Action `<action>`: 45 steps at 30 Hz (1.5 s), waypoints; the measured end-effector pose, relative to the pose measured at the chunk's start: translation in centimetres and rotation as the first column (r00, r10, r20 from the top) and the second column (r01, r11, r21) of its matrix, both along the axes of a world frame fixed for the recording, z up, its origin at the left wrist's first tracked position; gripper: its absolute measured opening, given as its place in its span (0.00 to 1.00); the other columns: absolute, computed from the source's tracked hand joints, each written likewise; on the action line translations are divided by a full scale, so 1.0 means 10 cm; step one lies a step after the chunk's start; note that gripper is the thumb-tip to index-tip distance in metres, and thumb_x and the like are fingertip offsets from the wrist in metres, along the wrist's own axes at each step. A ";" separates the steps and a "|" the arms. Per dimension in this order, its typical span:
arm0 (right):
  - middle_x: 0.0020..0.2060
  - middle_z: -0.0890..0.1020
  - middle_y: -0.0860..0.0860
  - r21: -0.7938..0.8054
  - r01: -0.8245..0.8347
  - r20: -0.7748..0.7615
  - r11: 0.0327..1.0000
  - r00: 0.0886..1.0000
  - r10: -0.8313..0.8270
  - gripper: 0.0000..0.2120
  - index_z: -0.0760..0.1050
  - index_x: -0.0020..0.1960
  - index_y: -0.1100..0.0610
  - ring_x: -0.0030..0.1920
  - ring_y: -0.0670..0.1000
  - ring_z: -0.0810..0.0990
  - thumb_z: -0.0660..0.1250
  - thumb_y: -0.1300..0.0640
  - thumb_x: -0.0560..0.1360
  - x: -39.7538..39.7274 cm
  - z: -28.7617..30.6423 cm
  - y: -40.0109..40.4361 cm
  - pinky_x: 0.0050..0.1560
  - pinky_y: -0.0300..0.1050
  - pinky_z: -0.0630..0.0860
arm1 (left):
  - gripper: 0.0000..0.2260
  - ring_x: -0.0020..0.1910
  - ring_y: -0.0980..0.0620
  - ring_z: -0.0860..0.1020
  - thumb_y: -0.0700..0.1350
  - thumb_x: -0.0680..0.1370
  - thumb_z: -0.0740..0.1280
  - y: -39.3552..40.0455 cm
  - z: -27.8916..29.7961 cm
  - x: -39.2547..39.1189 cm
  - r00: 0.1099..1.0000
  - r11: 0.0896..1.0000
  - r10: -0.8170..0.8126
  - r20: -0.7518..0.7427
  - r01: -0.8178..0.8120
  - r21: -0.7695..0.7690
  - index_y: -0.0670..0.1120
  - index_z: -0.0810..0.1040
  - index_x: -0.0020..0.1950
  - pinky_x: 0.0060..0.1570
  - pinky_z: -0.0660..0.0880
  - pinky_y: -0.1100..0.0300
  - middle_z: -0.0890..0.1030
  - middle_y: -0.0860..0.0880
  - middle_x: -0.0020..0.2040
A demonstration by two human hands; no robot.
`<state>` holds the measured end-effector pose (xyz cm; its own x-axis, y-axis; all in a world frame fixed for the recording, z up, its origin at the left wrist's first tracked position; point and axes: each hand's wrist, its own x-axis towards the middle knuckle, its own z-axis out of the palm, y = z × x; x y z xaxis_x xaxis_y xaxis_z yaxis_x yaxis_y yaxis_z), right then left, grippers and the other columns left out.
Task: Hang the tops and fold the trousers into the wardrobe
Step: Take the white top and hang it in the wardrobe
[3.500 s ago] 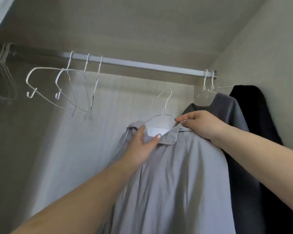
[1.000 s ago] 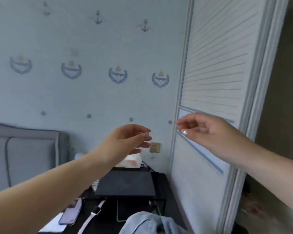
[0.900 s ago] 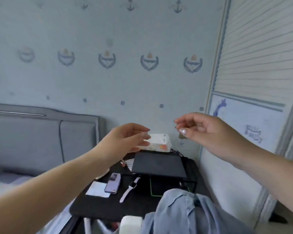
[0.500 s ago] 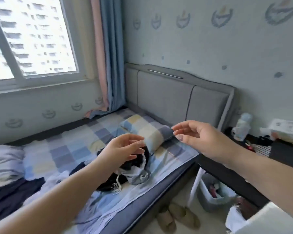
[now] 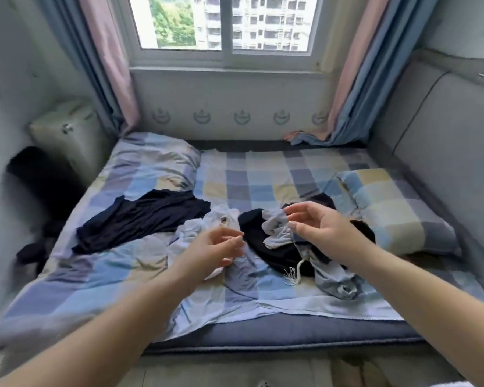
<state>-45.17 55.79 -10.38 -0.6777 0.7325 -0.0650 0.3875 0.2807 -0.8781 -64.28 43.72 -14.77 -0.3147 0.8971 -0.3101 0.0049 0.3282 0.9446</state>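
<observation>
Head view. Both forearms reach out over the bed (image 5: 263, 325). Left hand (image 5: 218, 248): fingers loosely curled, relaxed, nothing in it; it hangs above the pale garment (image 5: 221, 219), contact not clear. Right hand (image 5: 316, 224): fingers loosely spread, thumb and forefinger apart, nothing in it; it hangs over the dark clothes (image 5: 268, 247).

Clothes lie loose on the checked sheet (image 5: 263, 177). Navy garment (image 5: 140, 216) spread flat at left-centre. Pale garment crumpled just beside it. Dark clothes heaped at centre, tangled with grey-blue trousers (image 5: 333, 275); a white drawstring (image 5: 296, 272) trails off the heap.

Pillow (image 5: 389, 208) at right, near the heap. Second pillow (image 5: 157, 160) at far left. Window (image 5: 224, 23) and curtains (image 5: 101, 60) behind the bed.
</observation>
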 end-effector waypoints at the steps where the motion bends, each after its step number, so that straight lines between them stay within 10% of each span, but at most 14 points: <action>1: 0.48 0.82 0.48 -0.023 -0.022 0.003 1.000 1.000 0.022 0.09 0.75 0.51 0.47 0.49 0.47 0.81 0.67 0.60 0.76 -0.09 -0.07 0.09 0.52 0.41 0.77 | 0.05 0.48 0.50 0.81 0.43 0.79 0.65 0.05 -0.07 -0.05 0.999 0.999 0.033 0.002 -0.033 -0.030 0.46 0.78 0.53 0.56 0.75 0.52 0.83 0.44 0.52; 5: 0.49 0.83 0.50 -0.086 -0.089 0.005 0.992 0.996 0.090 0.09 0.75 0.51 0.46 0.52 0.49 0.81 0.67 0.60 0.76 -0.47 -0.38 0.54 0.55 0.42 0.75 | 0.03 0.43 0.56 0.82 0.43 0.80 0.64 0.21 -0.45 -0.30 0.979 0.972 0.203 0.025 -0.198 -0.128 0.47 0.77 0.51 0.41 0.76 0.65 0.82 0.47 0.49; 15: 0.48 0.81 0.46 -0.296 -0.048 0.164 0.954 0.981 0.100 0.09 0.75 0.57 0.48 0.46 0.43 0.78 0.66 0.54 0.77 -1.48 -1.38 1.26 0.47 0.38 0.70 | 0.04 0.43 0.54 0.80 0.42 0.80 0.63 0.42 -1.34 -1.13 0.829 0.796 0.547 0.116 -0.473 -0.378 0.47 0.77 0.51 0.43 0.70 0.59 0.82 0.48 0.47; 29: 0.46 0.80 0.48 -0.373 0.334 0.399 0.866 0.900 -0.176 0.13 0.75 0.61 0.57 0.44 0.47 0.77 0.65 0.56 0.77 -2.91 -3.67 2.00 0.45 0.40 0.73 | 0.03 0.46 0.55 0.80 0.45 0.80 0.63 1.81 -3.23 -2.80 0.926 0.845 0.355 0.130 -0.258 -0.468 0.49 0.76 0.50 0.48 0.72 0.58 0.81 0.49 0.50; 38: 0.69 0.72 0.51 -0.220 0.155 0.495 0.963 0.869 -0.026 0.20 0.68 0.71 0.53 0.69 0.51 0.69 0.61 0.54 0.79 -3.49 -5.35 2.63 0.66 0.44 0.65 | 0.07 0.53 0.57 0.79 0.41 0.77 0.67 2.37 -4.84 -2.67 0.983 0.919 0.160 -0.085 -0.180 -0.351 0.53 0.78 0.50 0.53 0.74 0.62 0.82 0.54 0.50; 45: 0.66 0.74 0.51 -0.185 0.086 0.504 0.979 0.863 0.019 0.26 0.66 0.72 0.53 0.65 0.50 0.73 0.66 0.51 0.76 -3.60 -6.05 2.74 0.58 0.39 0.67 | 0.15 0.57 0.66 0.73 0.42 0.77 0.66 2.64 -5.22 -2.61 0.962 0.976 0.001 -0.272 -0.061 -0.211 0.54 0.75 0.62 0.58 0.70 0.69 0.76 0.63 0.56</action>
